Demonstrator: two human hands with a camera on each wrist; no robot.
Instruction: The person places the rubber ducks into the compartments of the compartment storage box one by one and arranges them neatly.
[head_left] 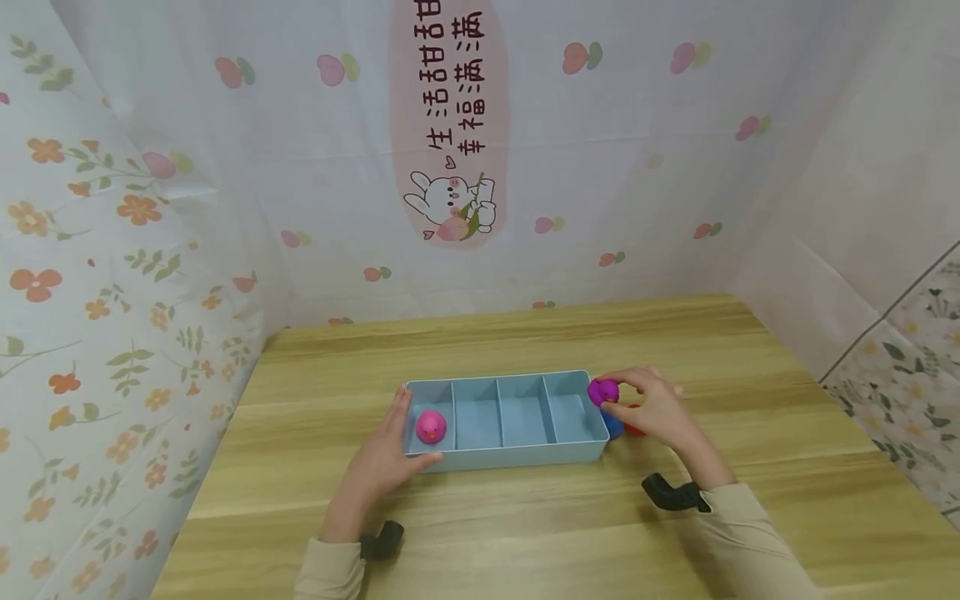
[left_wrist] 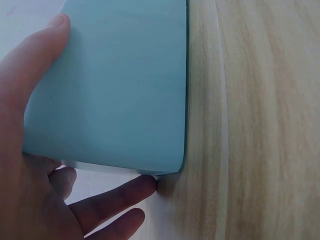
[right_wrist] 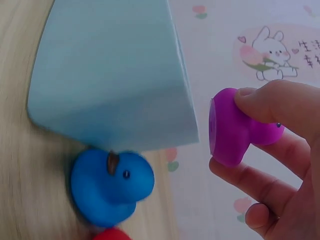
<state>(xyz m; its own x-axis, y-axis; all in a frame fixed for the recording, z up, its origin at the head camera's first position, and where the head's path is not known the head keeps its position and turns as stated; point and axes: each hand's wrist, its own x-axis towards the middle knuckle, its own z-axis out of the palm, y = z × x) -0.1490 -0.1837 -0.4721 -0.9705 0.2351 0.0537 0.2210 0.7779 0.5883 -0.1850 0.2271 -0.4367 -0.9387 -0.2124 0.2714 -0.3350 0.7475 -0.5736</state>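
A light blue box (head_left: 517, 455) with a row of several compartments lies lengthwise on the table. My left hand (head_left: 377, 461) holds its left end, thumb against the front wall and fingers at the end wall. In the leftmost compartment sits a pink toy duck (head_left: 431, 427). Beyond the box's right end, my right hand (head_left: 662, 417) pinches a purple toy duck (right_wrist: 230, 131) between thumb and fingers, level with the rim and close beside it. A blue toy duck (right_wrist: 102, 192) stands on the table against that end, below the purple one.
Right next to the blue duck, a red thing (right_wrist: 111, 235) shows only in part, half hidden behind the right hand in the head view. The wood-grain table (head_left: 525, 533) ends at a printed cloth (head_left: 337, 167) hanging behind it. More cloth hangs at both sides.
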